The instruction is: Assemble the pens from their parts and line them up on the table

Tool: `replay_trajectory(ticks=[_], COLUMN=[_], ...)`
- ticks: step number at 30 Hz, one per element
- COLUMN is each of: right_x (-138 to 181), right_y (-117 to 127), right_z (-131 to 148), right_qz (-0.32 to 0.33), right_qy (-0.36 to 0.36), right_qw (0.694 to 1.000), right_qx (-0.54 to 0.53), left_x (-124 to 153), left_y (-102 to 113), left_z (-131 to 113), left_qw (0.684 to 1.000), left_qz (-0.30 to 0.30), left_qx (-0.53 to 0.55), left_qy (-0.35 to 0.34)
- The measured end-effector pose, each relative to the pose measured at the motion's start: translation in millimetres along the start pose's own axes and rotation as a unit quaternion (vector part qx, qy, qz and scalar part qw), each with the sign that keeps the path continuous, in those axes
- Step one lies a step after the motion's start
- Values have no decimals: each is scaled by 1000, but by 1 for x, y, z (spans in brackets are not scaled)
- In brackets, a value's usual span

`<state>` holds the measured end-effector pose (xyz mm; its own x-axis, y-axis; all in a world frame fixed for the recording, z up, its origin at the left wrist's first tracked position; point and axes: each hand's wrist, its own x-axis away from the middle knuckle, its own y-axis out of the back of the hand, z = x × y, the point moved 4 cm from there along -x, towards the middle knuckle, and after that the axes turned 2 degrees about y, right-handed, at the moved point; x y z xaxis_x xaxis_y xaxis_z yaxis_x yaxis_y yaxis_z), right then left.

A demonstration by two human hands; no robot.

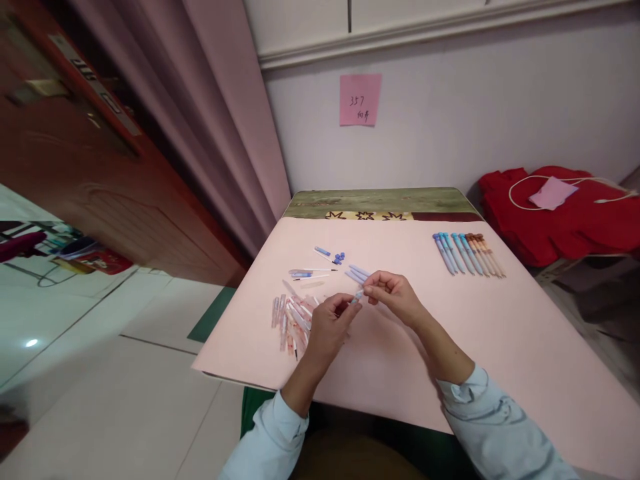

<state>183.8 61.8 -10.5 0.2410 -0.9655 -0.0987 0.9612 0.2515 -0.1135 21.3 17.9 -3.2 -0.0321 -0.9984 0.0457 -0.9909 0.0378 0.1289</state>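
Both hands meet over the pink table cover (500, 347), pinching a small pale blue pen part (359, 295) between them. My left hand (330, 327) grips its lower end with curled fingers. My right hand (393, 295) pinches the upper end. Just left of my left hand lies a pile of several loose pen parts (293, 317), pink and clear. Further back lie loose refills and blue barrels (310, 273), a few small blue caps (339, 257) and two pale blue barrels (357, 273).
A row of several assembled pens (467, 253), blue and orange, lies at the back right of the cover. A red cloth (565, 213) with a white cable and a pink note sits to the right. A wall, curtain and wooden door stand behind and left.
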Motion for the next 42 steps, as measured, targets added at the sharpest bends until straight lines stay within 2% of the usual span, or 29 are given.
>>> replay_trajectory(ticks=[6,13,16,19,21,25,27,30,32,38,42], right_x=[1,3,3,2,0,-2,-1,1,2,3,3], right_y=[10,-1,-4,-2,5,32,43,48,44,26,19], right_z=[5,-3,-6,-5,-4,-7,-13,-18,-18,-15,-15], right_qz=[-16,67,71,50,20,-72,-83,-50,-36,-28,-5], right_qy=[10,-38,-43,-30,-9,-6,-48,-94,-98,-105,-96], right_qw=[999,997,997,998,1000,994,978,926,895,844,829], right_qx=[42,23,-3,-10,5,85,183,363,433,525,551], left_x=[-2,2,3,4,4,1,-2,-7,-9,-9,-7], left_y=[6,4,0,-4,-5,4,14,33,45,68,67], left_z=[1,1,3,11,13,7,3,-1,-1,-2,-7], left_qw=[998,999,1000,994,986,975,973,971,968,962,961], left_qz=[-52,-24,0,21,12,-34,-70,-109,-123,-176,-196], left_qx=[7,8,24,83,122,189,202,204,212,205,198], left_qy=[-31,-27,-8,74,114,108,93,64,51,33,3])
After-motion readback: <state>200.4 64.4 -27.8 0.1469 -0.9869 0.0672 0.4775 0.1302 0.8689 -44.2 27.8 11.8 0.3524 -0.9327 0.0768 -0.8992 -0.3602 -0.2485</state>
